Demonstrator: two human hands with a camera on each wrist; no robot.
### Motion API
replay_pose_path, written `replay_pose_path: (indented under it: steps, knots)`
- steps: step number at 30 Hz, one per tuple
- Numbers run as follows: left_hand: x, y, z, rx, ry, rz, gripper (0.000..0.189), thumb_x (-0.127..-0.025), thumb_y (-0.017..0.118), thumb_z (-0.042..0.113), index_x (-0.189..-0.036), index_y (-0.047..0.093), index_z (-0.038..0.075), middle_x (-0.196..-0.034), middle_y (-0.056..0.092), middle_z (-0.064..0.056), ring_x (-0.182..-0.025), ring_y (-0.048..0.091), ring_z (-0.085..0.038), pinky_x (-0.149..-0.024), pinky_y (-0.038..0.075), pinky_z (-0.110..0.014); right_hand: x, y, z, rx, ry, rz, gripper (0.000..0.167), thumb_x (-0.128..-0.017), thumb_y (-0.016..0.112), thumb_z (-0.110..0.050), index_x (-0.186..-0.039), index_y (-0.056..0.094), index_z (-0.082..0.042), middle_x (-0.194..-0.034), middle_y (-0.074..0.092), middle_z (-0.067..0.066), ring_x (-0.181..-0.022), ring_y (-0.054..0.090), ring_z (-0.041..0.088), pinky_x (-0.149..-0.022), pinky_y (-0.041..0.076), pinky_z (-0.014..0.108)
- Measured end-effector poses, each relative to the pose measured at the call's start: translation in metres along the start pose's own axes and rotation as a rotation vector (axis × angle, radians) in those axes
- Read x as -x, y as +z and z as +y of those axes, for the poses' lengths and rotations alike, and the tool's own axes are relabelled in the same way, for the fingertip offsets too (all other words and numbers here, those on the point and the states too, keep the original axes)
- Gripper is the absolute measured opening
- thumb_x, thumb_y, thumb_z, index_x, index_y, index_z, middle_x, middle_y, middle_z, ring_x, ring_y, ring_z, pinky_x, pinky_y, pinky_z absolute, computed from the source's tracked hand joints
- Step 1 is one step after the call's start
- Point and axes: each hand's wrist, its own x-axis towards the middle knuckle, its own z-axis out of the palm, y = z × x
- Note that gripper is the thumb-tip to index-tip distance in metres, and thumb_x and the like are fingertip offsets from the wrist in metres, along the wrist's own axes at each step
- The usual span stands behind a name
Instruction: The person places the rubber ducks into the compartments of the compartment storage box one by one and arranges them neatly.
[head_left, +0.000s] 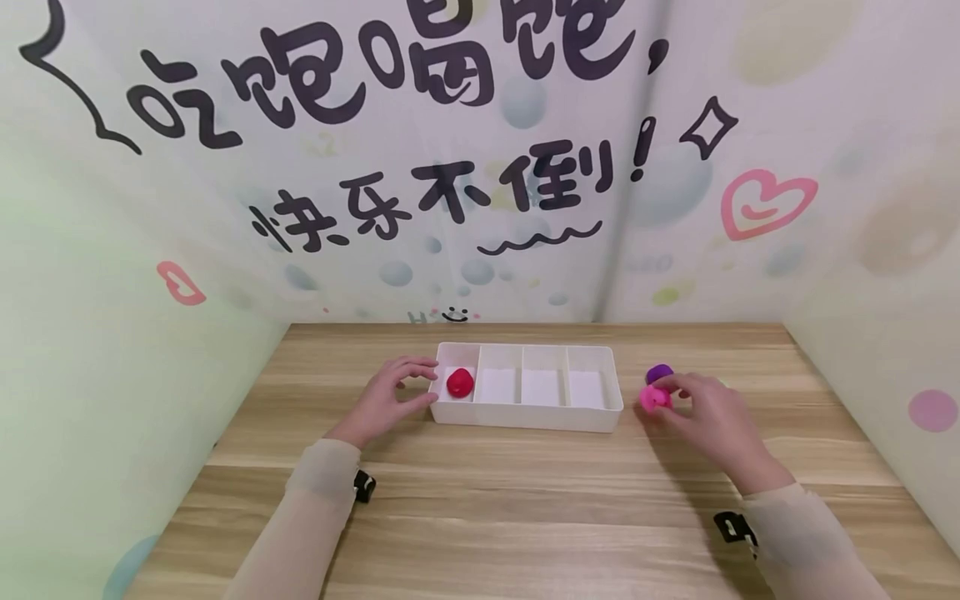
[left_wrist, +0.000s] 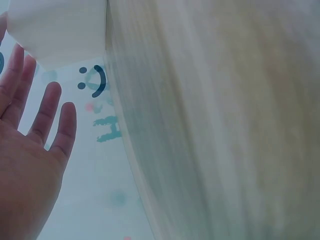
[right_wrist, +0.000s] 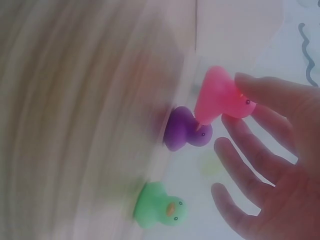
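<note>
One tabletop (head_left: 525,517) spans the lower frame, a white tray (head_left: 525,416) at its centre. Left of centre, the left hand's (head_left: 381,402) fingers spread loosely at the tray's end; right of centre, the right hand's (head_left: 716,421) nearly closed fingers pinch the pink duck (head_left: 655,399). In the right wrist view, the purple duck (right_wrist: 179,131) sits mid-frame, the green duck (right_wrist: 156,206) lower centre.

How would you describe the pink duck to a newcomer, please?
On the wooden table, look right of the white four-compartment tray to the right hand. It pinches the pink duck, the only one held; the purple duck and green duck stand on the table.
</note>
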Motion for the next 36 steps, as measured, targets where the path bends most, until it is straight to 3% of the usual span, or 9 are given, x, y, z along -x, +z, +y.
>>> replay_pose_path:
  steps: [9, 15, 24, 30, 36]
  knots:
    - [0.000, -0.001, 0.001, 0.014, 0.005, -0.004, 0.030, -0.091, 0.081, 0.029, -0.118, 0.073, 0.017, -0.144, 0.060, 0.005, -0.133, 0.049, -0.026, -0.102, 0.047, -0.058, -0.003, -0.004, -0.004, 0.007, -0.062, 0.098, 0.032, -0.083, 0.083, -0.011, -0.113, 0.075, -0.003, -0.108, 0.073, 0.022, -0.098, 0.068, 0.043, -0.082, 0.053, 0.060]
    - [0.001, 0.000, 0.000, 0.026, -0.006, -0.003, 0.030, -0.091, 0.081, 0.029, -0.118, 0.073, 0.018, -0.145, 0.059, 0.005, -0.134, 0.049, -0.025, -0.102, 0.047, -0.058, -0.006, -0.002, -0.007, -0.059, -0.079, 0.125, 0.032, -0.085, 0.083, -0.010, -0.116, 0.073, -0.004, -0.104, 0.072, 0.015, -0.096, 0.067, 0.035, -0.085, 0.051, 0.054]
    - [0.001, 0.000, -0.001, 0.026, -0.015, 0.002, 0.030, -0.092, 0.080, 0.030, -0.118, 0.072, 0.017, -0.145, 0.059, 0.005, -0.134, 0.049, -0.026, -0.102, 0.047, -0.057, -0.013, -0.002, -0.014, -0.093, -0.134, 0.232, 0.031, -0.083, 0.084, -0.005, -0.113, 0.074, -0.003, -0.099, 0.072, 0.015, -0.089, 0.065, 0.033, -0.078, 0.047, 0.044]
    - [0.000, 0.000, 0.000, 0.022, -0.013, -0.002, 0.031, -0.092, 0.080, 0.030, -0.118, 0.072, 0.016, -0.146, 0.059, 0.004, -0.134, 0.049, -0.026, -0.102, 0.047, -0.056, -0.016, -0.006, -0.020, -0.092, -0.113, 0.240, 0.033, -0.084, 0.085, -0.009, -0.114, 0.074, -0.003, -0.102, 0.073, 0.015, -0.087, 0.061, 0.029, -0.070, 0.043, 0.034]
    - [0.000, 0.000, 0.001, 0.019, -0.012, -0.002, 0.029, -0.092, 0.080, 0.027, -0.118, 0.072, 0.017, -0.145, 0.060, 0.004, -0.132, 0.050, -0.026, -0.102, 0.048, -0.056, -0.018, -0.009, -0.026, -0.099, -0.082, 0.233, 0.036, -0.083, 0.086, -0.010, -0.115, 0.074, -0.004, -0.105, 0.072, 0.015, -0.089, 0.059, 0.028, -0.069, 0.045, 0.033]
